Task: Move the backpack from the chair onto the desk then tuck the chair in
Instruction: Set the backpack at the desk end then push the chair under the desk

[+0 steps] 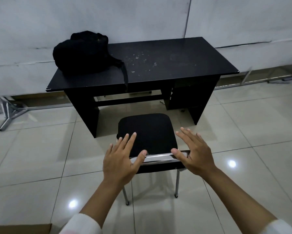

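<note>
While hands (pixel 157 159) spread, chair (pixel 147 132) seemingly faces desk (pixel 167 65).

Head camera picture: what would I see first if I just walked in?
Probably the two open hands, the left hand and right hand, spread over the back of the black chair in the middle. Next, the black backpack slumped on the left end of the black desk behind it, one strap dangling over the front edge.
</note>
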